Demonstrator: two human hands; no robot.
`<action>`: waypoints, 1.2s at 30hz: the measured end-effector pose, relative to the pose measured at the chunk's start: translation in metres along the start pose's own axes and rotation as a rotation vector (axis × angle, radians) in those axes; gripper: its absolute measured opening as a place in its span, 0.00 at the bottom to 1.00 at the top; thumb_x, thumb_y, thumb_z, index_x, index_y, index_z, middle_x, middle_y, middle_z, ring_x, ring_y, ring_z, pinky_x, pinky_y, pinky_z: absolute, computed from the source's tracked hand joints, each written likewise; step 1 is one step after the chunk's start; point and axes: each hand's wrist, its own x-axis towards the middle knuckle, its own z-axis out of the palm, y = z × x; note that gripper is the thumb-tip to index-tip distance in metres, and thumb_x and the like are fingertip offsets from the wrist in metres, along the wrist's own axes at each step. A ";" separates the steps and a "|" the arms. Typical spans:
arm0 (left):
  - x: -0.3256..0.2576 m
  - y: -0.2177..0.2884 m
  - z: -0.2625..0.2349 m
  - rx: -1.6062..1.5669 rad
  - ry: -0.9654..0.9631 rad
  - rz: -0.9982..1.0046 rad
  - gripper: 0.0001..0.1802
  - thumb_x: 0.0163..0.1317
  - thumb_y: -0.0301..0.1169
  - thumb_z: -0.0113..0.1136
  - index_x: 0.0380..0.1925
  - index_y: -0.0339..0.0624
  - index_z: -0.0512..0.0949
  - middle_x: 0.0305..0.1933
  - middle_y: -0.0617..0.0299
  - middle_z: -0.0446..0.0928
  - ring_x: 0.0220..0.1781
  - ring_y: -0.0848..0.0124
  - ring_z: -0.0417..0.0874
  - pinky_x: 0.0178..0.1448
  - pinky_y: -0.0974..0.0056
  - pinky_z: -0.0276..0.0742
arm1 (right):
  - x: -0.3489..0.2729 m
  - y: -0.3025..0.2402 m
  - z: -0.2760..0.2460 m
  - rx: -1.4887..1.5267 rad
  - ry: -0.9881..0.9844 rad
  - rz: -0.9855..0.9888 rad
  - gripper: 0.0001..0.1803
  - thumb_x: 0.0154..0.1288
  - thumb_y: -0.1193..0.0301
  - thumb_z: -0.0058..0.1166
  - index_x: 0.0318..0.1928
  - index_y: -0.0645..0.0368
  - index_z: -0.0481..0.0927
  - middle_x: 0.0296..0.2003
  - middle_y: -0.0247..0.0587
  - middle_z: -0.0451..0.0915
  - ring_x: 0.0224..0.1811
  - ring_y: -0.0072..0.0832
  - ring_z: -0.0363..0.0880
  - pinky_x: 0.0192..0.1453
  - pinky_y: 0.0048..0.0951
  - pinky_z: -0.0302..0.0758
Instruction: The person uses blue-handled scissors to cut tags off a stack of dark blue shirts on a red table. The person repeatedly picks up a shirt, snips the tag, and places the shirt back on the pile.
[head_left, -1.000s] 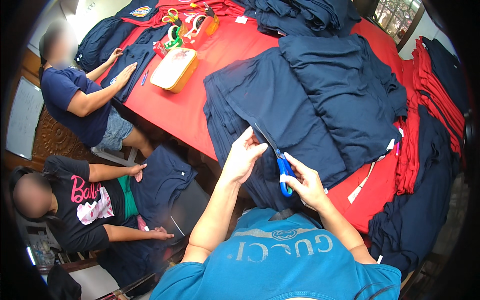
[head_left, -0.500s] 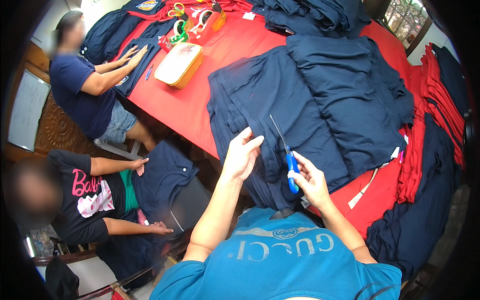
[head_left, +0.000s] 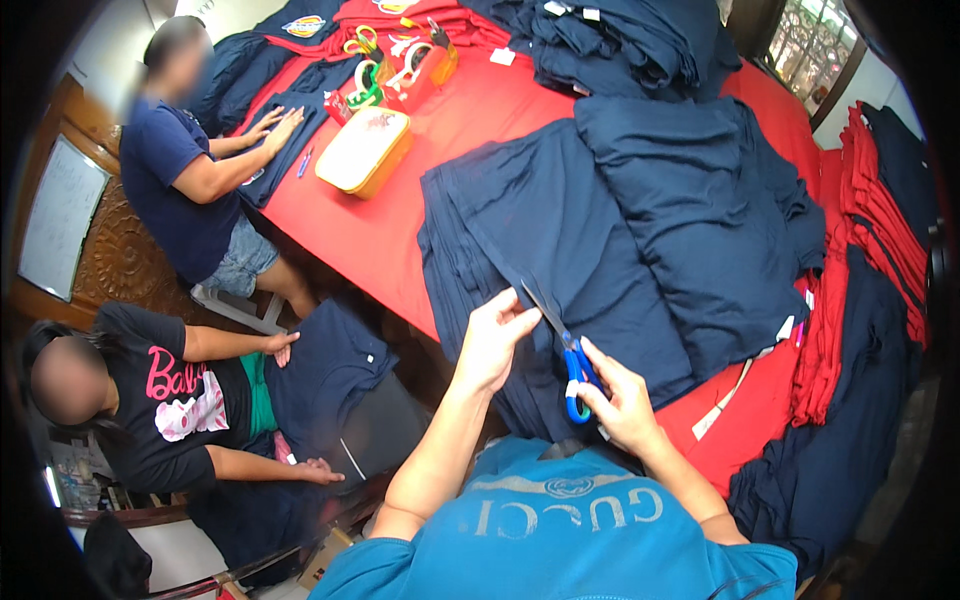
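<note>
My right hand (head_left: 622, 400) grips blue-handled scissors (head_left: 572, 368), their blades pointing up-left over the near edge of a stack of navy garments (head_left: 560, 230). Just left of the blades, my left hand (head_left: 492, 340) pinches the navy fabric at that edge. The stack lies on a red-covered table (head_left: 400, 250). A second navy stack (head_left: 700, 210) sits to its right.
Two other people sit at the left: one presses a navy garment (head_left: 285, 140) flat on the table, the other holds a navy shirt (head_left: 325, 365) on their lap. A yellow case (head_left: 365, 150), tape rolls (head_left: 365, 80), red garments (head_left: 880, 220) and more navy piles (head_left: 610, 40) lie around.
My right hand with the scissors has shifted slightly and the blades now lie closer to my left hand's fingers. The far person's hands stay on their garment.
</note>
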 end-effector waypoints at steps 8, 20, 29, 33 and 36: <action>0.001 0.002 0.000 -0.049 0.000 -0.032 0.18 0.63 0.19 0.58 0.54 0.32 0.76 0.52 0.58 0.78 0.55 0.72 0.77 0.63 0.66 0.69 | 0.000 -0.018 -0.003 0.279 -0.066 0.247 0.31 0.66 0.76 0.57 0.68 0.67 0.65 0.50 0.45 0.79 0.45 0.22 0.79 0.52 0.23 0.76; 0.001 0.000 0.000 -0.046 0.005 -0.049 0.19 0.63 0.19 0.58 0.55 0.32 0.76 0.51 0.59 0.79 0.53 0.72 0.77 0.62 0.65 0.72 | -0.002 -0.008 -0.005 0.432 -0.088 0.326 0.30 0.68 0.77 0.54 0.69 0.66 0.64 0.39 0.38 0.79 0.35 0.17 0.78 0.40 0.18 0.76; -0.002 -0.013 0.010 -0.169 -0.024 -0.161 0.24 0.63 0.19 0.59 0.59 0.38 0.70 0.51 0.59 0.78 0.52 0.72 0.79 0.55 0.66 0.77 | 0.014 -0.012 -0.017 0.644 0.006 0.291 0.35 0.64 0.79 0.57 0.70 0.66 0.58 0.41 0.44 0.78 0.38 0.27 0.82 0.43 0.26 0.80; -0.012 -0.057 0.019 -0.261 -0.013 -0.336 0.16 0.66 0.23 0.58 0.52 0.39 0.70 0.40 0.62 0.77 0.43 0.74 0.82 0.48 0.67 0.82 | 0.046 0.002 -0.008 0.364 0.136 0.210 0.38 0.60 0.84 0.56 0.69 0.64 0.55 0.48 0.43 0.74 0.50 0.25 0.77 0.54 0.25 0.75; -0.008 -0.063 0.018 -0.200 0.003 -0.348 0.09 0.67 0.24 0.57 0.44 0.39 0.69 0.34 0.64 0.74 0.41 0.74 0.81 0.47 0.66 0.83 | 0.053 0.017 -0.003 0.449 0.150 0.234 0.36 0.59 0.87 0.49 0.68 0.63 0.55 0.47 0.43 0.75 0.51 0.25 0.77 0.55 0.26 0.74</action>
